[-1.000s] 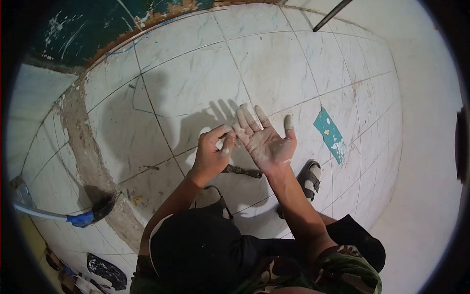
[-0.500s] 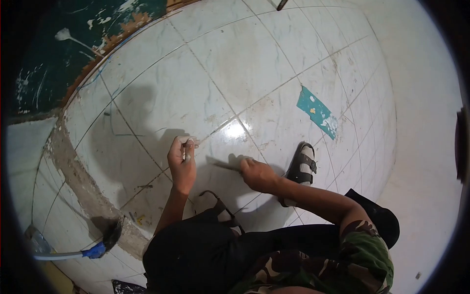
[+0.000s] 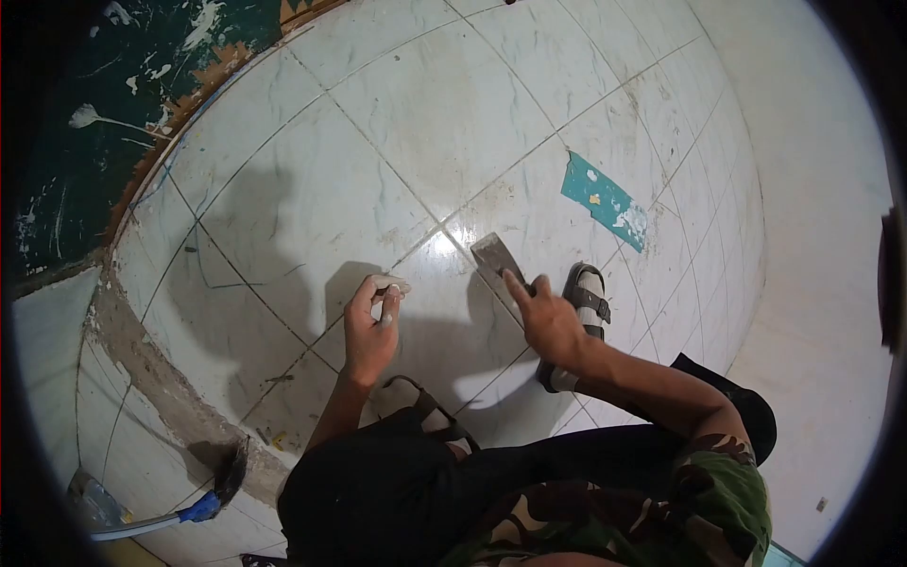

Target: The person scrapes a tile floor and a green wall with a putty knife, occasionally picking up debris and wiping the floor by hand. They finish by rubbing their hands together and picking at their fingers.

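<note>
My right hand (image 3: pixel 554 329) grips a putty knife (image 3: pixel 493 255), its flat greyish blade pointing up and left above the tiles. The handle is mostly hidden inside my fingers. To the left, my left hand (image 3: pixel 369 326) is closed in a pinch, with whitish smears on the thumb and fingers. Something pale shows at its fingertips, but I cannot make out what it is. Both hands hover apart over the white tiled floor (image 3: pixel 406 198), in front of my knees.
A torn teal piece (image 3: pixel 605 202) with white spots lies beyond my sandalled foot (image 3: pixel 588 295). A green, paint-splashed board (image 3: pixel 104 66) is at upper left. At lower left are a brush with a blue collar (image 3: pixel 198 507), a clear container (image 3: pixel 94 499) and a rough cement strip (image 3: pixel 165 378).
My right hand has moved right and turned the putty knife, so its blade now points upward rather than left. My left hand has shifted slightly right. The view has tilted a little.
</note>
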`<state>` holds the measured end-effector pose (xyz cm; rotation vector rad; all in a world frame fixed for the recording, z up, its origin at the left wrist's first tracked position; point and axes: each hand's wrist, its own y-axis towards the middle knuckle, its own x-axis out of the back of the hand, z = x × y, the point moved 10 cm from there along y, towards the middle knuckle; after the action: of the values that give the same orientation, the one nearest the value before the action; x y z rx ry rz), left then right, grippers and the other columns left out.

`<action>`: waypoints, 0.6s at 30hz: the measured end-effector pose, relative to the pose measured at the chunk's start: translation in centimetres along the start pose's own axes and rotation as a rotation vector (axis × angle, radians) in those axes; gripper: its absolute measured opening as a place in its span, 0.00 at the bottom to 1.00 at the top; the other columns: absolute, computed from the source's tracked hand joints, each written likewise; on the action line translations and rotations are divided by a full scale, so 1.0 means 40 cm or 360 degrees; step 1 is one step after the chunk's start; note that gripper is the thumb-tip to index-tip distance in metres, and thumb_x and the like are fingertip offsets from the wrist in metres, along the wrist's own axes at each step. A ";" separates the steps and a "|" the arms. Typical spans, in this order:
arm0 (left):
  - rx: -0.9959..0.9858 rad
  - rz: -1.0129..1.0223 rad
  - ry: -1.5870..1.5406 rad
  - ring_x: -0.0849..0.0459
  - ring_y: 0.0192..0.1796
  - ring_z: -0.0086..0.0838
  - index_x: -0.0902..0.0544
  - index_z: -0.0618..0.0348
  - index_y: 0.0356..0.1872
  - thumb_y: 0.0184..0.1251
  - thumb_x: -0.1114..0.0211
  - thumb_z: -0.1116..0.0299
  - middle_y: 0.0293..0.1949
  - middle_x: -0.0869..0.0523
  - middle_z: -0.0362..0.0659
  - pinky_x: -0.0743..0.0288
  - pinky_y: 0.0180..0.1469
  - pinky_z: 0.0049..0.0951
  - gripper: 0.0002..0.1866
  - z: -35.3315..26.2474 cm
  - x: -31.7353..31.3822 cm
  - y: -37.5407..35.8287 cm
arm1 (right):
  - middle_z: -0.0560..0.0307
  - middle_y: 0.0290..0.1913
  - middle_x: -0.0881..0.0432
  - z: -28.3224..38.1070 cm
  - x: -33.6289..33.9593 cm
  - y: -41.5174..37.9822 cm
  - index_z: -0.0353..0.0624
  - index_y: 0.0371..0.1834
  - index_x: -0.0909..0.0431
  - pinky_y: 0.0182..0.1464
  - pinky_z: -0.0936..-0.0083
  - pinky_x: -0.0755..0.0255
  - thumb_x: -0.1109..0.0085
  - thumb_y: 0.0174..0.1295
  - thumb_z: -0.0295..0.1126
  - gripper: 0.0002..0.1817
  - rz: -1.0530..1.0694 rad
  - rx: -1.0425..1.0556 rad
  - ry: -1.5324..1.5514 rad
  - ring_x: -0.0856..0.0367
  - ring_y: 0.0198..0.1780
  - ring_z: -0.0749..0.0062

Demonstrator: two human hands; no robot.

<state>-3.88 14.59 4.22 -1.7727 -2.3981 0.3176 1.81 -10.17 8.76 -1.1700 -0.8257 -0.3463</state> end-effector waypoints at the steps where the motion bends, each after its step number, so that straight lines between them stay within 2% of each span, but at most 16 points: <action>1: 0.0001 0.0002 0.0007 0.13 0.44 0.27 0.19 0.67 0.43 0.77 0.45 0.78 0.39 0.13 0.45 0.22 0.53 0.28 0.07 0.002 -0.001 0.002 | 0.32 0.46 0.26 0.006 -0.013 0.002 0.46 0.83 0.49 0.42 0.52 0.19 0.48 0.60 0.18 0.43 0.0001 -0.0001 0.0004 0.17 0.39 0.33; 3: -0.0003 0.0002 0.0016 0.13 0.44 0.27 0.19 0.67 0.43 0.77 0.45 0.78 0.39 0.13 0.45 0.22 0.53 0.28 0.07 0.002 -0.003 0.009 | 0.29 0.46 0.26 0.018 -0.023 0.018 0.46 0.82 0.48 0.41 0.51 0.19 0.48 0.60 0.19 0.43 -0.0079 0.0040 0.0012 0.17 0.36 0.34; 4: -0.0004 -0.0001 -0.0011 0.13 0.43 0.27 0.19 0.67 0.44 0.76 0.45 0.78 0.38 0.13 0.45 0.22 0.53 0.28 0.07 0.002 -0.005 0.011 | 0.27 0.42 0.24 0.040 0.017 0.039 0.40 0.80 0.43 0.39 0.52 0.19 0.49 0.59 0.18 0.41 -0.0158 0.0053 0.0010 0.18 0.33 0.35; 5: -0.0001 -0.0005 -0.0040 0.14 0.43 0.27 0.19 0.67 0.44 0.76 0.45 0.78 0.38 0.12 0.45 0.22 0.52 0.28 0.07 0.003 -0.007 0.008 | 0.27 0.42 0.24 0.049 0.036 0.077 0.40 0.80 0.43 0.39 0.52 0.19 0.49 0.59 0.18 0.41 -0.0152 0.0057 0.0006 0.18 0.33 0.35; 7: -0.0012 0.0009 -0.0038 0.14 0.42 0.27 0.19 0.67 0.44 0.76 0.45 0.78 0.38 0.12 0.45 0.22 0.52 0.28 0.07 0.004 -0.016 0.009 | 0.25 0.40 0.22 0.080 0.095 0.144 0.28 0.75 0.40 0.40 0.54 0.18 0.48 0.60 0.20 0.36 -0.0314 0.0157 0.0022 0.15 0.36 0.39; 8: -0.0032 0.0034 -0.0030 0.14 0.42 0.26 0.18 0.67 0.44 0.76 0.45 0.78 0.38 0.12 0.45 0.22 0.52 0.28 0.07 0.000 -0.021 0.011 | 0.28 0.33 0.20 0.100 0.120 0.154 0.25 0.71 0.34 0.38 0.53 0.18 0.49 0.60 0.21 0.32 -0.0446 0.0174 0.0046 0.15 0.35 0.39; 11: -0.0015 0.0023 -0.0025 0.14 0.42 0.26 0.18 0.67 0.43 0.76 0.44 0.77 0.37 0.12 0.45 0.22 0.51 0.28 0.06 -0.004 -0.027 0.009 | 0.29 0.32 0.19 0.127 0.101 0.102 0.31 0.71 0.31 0.39 0.51 0.21 0.49 0.57 0.19 0.33 -0.0407 0.0123 0.0061 0.17 0.33 0.37; 15: -0.0003 0.0023 -0.0026 0.14 0.42 0.26 0.18 0.67 0.43 0.76 0.43 0.77 0.37 0.12 0.45 0.22 0.51 0.28 0.06 -0.003 -0.034 -0.004 | 0.31 0.31 0.18 0.114 0.082 0.110 0.31 0.69 0.29 0.39 0.51 0.21 0.48 0.57 0.19 0.31 -0.0264 0.0070 0.0133 0.16 0.33 0.38; 18: -0.0023 0.0075 -0.0007 0.14 0.41 0.26 0.18 0.67 0.43 0.76 0.43 0.77 0.37 0.12 0.45 0.22 0.51 0.28 0.06 -0.005 -0.050 -0.009 | 0.31 0.30 0.17 0.110 0.149 0.187 0.31 0.69 0.29 0.39 0.52 0.20 0.45 0.56 0.21 0.32 -0.0654 0.0152 0.0184 0.15 0.33 0.38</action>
<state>-3.58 12.57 4.52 -1.8389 -2.3709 0.3106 8.83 -2.33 8.71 -0.8778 -0.9687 -0.6979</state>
